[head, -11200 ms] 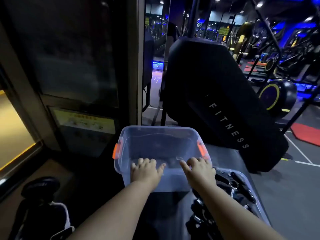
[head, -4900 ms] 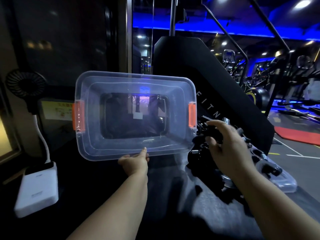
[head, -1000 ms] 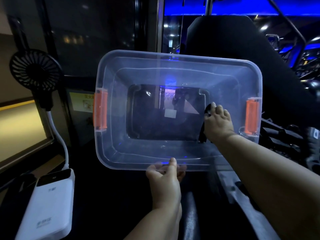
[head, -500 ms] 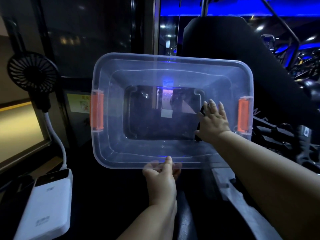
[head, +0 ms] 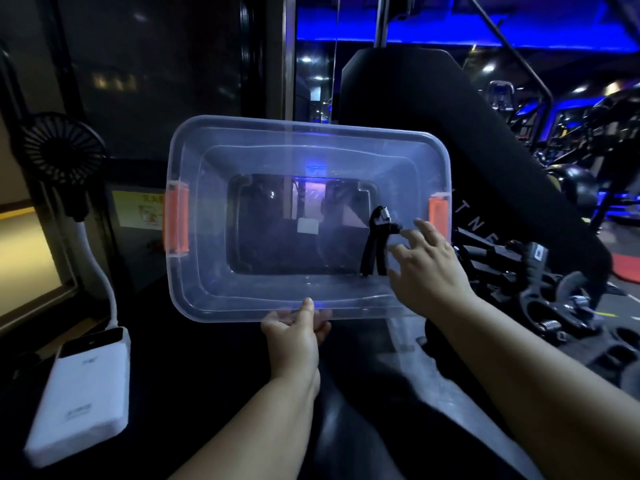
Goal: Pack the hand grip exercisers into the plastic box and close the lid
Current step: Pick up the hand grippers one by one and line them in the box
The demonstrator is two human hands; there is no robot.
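The clear plastic box [head: 277, 154] with orange side latches is tipped up, its opening facing me. My left hand [head: 294, 336] grips the middle of its lower rim. One black hand grip exerciser [head: 375, 244] with a metal spring stands inside the box at the right, leaning on the bottom. My right hand [head: 429, 268] is open just right of that exerciser, fingers spread and apart from it. Several more black exercisers [head: 540, 289] lie heaped on the clear lid [head: 620, 341] to the right.
A white power bank [head: 86, 386] lies at the lower left, wired to a small black fan [head: 60, 150]. A large black gym machine [head: 450, 140] rises behind the box. The surface below is dark.
My right hand has let go of the exerciser inside the box and drawn back toward the right rim, fingers spread. The box has stayed tilted in my left hand.
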